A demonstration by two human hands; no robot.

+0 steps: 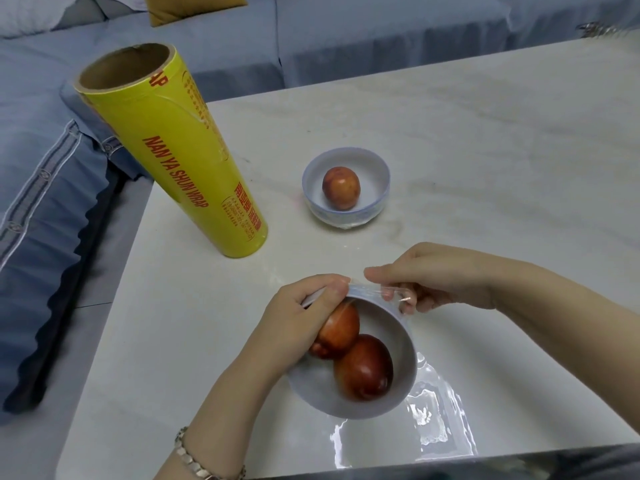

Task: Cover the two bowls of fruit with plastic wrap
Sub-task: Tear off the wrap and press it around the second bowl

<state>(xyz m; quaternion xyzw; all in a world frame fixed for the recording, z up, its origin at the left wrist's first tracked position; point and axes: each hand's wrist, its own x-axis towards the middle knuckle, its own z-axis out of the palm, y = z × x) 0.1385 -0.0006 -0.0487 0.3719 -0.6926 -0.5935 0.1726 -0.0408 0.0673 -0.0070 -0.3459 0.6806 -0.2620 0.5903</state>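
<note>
Left hand: the left hand curls over the far-left rim of the near bowl, gripping rim and film together.
Right hand: the right hand pinches the plastic wrap against the far rim, just beside the left thumb.
Near bowl: white and tipped toward the camera. It holds two red fruits that touch each other.
Wrap: film is stretched at the far rim, and the loose sheet trails onto the table on the bowl's right.
Far bowl: the far bowl stands upright, well apart, with a single fruit inside. Crinkled film shows at its base.
Roll: the yellow wrap roll stands on end near the table's left edge.
Progress: the far bowl looks finished. The near one seems only partly sealed, with the film still to be drawn over and tucked.
Hard to see: the film's edges are nearly invisible, so how much of the near bowl's mouth it covers is unclear. The left palm hides part of the rim and of one fruit.
</note>
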